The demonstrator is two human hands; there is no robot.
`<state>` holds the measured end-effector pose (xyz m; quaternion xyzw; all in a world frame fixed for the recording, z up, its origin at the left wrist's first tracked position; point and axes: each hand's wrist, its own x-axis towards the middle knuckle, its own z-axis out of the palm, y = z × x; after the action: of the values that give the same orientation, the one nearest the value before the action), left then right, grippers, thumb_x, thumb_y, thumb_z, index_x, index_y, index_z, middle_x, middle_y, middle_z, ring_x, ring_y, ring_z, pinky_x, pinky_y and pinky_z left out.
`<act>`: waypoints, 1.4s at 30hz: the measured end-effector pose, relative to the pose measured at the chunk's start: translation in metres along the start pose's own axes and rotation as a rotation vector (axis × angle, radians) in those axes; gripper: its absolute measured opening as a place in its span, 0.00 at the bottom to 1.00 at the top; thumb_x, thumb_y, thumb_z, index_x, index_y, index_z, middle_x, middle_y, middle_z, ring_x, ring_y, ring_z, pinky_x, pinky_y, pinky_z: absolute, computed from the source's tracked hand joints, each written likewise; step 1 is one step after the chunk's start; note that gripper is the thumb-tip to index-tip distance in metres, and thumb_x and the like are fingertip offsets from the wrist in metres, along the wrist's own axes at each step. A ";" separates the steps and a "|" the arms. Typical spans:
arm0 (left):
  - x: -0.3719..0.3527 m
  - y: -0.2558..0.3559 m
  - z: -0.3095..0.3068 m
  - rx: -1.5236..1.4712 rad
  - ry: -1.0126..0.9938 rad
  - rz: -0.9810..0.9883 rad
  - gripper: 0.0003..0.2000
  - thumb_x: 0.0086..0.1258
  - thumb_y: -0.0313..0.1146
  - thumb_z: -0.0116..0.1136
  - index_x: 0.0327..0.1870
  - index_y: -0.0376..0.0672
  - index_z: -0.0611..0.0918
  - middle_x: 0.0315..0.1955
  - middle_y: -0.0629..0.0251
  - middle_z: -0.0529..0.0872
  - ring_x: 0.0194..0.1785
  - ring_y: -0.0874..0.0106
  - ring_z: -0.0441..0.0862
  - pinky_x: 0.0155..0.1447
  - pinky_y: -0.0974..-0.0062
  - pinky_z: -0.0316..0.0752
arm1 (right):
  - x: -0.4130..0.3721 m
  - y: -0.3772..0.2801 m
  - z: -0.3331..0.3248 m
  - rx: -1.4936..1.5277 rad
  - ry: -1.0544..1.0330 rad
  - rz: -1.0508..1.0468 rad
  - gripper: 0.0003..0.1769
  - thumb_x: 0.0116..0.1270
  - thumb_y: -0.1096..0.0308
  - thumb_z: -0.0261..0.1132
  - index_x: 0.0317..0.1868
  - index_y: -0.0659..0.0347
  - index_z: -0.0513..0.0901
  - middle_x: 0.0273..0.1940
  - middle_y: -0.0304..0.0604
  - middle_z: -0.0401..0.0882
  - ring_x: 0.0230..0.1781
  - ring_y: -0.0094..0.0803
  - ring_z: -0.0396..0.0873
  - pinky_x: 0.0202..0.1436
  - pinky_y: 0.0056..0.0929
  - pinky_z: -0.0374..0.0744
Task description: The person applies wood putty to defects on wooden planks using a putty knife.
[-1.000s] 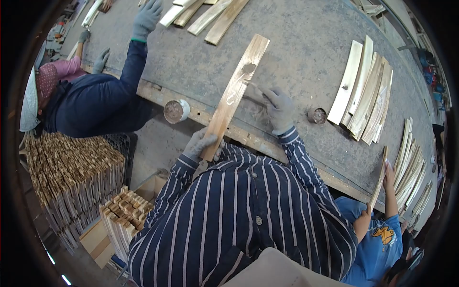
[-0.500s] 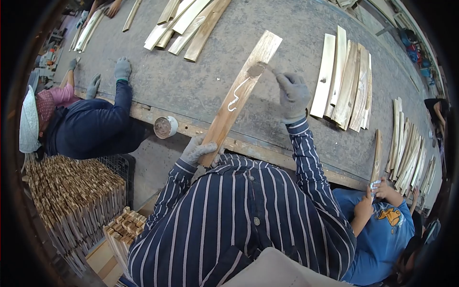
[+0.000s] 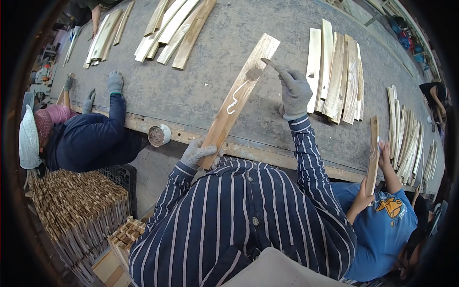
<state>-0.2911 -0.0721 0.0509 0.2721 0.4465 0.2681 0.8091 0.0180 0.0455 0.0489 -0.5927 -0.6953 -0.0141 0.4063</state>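
Long wooden slat [image 3: 237, 98], as I am viewing it from above: it is slanting up and rightward, its near end lying in the gloved left hand [image 3: 200, 152]. A grey-brown filler patch [image 3: 253, 73] and a white squiggle [image 3: 233, 103] are showing on its face. A thin spatula [image 3: 270, 64], gripped by the gloved right hand [image 3: 295, 91], is tilting beside the patch.

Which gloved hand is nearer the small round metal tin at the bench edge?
Left. The left hand grips the long wooden plank at its lower end, beside the small round metal tin; the right hand holds a thin stick near the plank's upper part, far off.
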 end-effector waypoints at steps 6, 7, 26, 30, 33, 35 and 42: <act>0.005 0.005 0.007 0.020 -0.025 -0.014 0.25 0.60 0.38 0.65 0.53 0.32 0.73 0.30 0.61 0.82 0.24 0.75 0.81 0.27 0.80 0.78 | -0.009 -0.012 -0.011 0.013 -0.087 -0.090 0.17 0.56 0.76 0.66 0.46 0.50 0.85 0.33 0.39 0.81 0.31 0.31 0.79 0.32 0.25 0.77; 0.006 0.005 0.007 0.020 -0.027 -0.015 0.25 0.60 0.38 0.65 0.53 0.32 0.73 0.30 0.61 0.82 0.24 0.75 0.81 0.27 0.80 0.78 | -0.010 -0.012 -0.012 -0.003 -0.113 -0.102 0.17 0.56 0.76 0.65 0.46 0.50 0.85 0.33 0.39 0.81 0.30 0.31 0.79 0.33 0.25 0.77; 0.018 -0.016 0.006 -0.075 0.001 -0.048 0.24 0.67 0.44 0.60 0.51 0.31 0.73 0.31 0.55 0.82 0.23 0.72 0.81 0.24 0.79 0.79 | -0.042 0.013 -0.061 -0.213 -0.329 -0.023 0.15 0.60 0.72 0.60 0.46 0.47 0.81 0.34 0.40 0.77 0.32 0.40 0.79 0.34 0.34 0.78; 0.028 -0.044 -0.017 -0.103 0.042 -0.139 0.28 0.69 0.52 0.54 0.53 0.30 0.71 0.31 0.50 0.82 0.22 0.67 0.82 0.21 0.76 0.79 | -0.021 0.053 -0.084 -0.501 -0.732 0.138 0.07 0.62 0.65 0.61 0.35 0.51 0.86 0.33 0.41 0.82 0.35 0.42 0.81 0.37 0.39 0.78; 0.033 -0.056 -0.024 -0.211 0.007 -0.198 0.32 0.71 0.56 0.48 0.57 0.30 0.70 0.31 0.49 0.82 0.22 0.64 0.83 0.20 0.74 0.79 | -0.029 0.064 -0.060 -0.501 -0.851 0.065 0.07 0.60 0.63 0.62 0.35 0.50 0.87 0.32 0.42 0.83 0.36 0.42 0.82 0.39 0.38 0.78; 0.034 -0.057 -0.023 -0.293 -0.004 -0.214 0.33 0.71 0.57 0.45 0.56 0.29 0.70 0.29 0.48 0.81 0.20 0.64 0.82 0.19 0.72 0.79 | -0.030 0.059 -0.051 -0.501 -0.888 0.041 0.08 0.59 0.63 0.62 0.36 0.50 0.87 0.33 0.43 0.83 0.37 0.43 0.82 0.40 0.38 0.79; 0.034 -0.061 -0.031 -0.302 0.016 -0.270 0.32 0.71 0.59 0.43 0.59 0.35 0.70 0.31 0.47 0.81 0.20 0.62 0.81 0.20 0.71 0.79 | -0.018 0.041 -0.055 -0.426 -1.015 0.197 0.09 0.58 0.66 0.62 0.34 0.56 0.88 0.33 0.50 0.84 0.35 0.44 0.84 0.41 0.39 0.81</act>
<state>-0.2911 -0.0866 -0.0243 0.0831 0.4398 0.2234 0.8659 0.0816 0.0153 0.0569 -0.6565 -0.7267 0.1708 -0.1087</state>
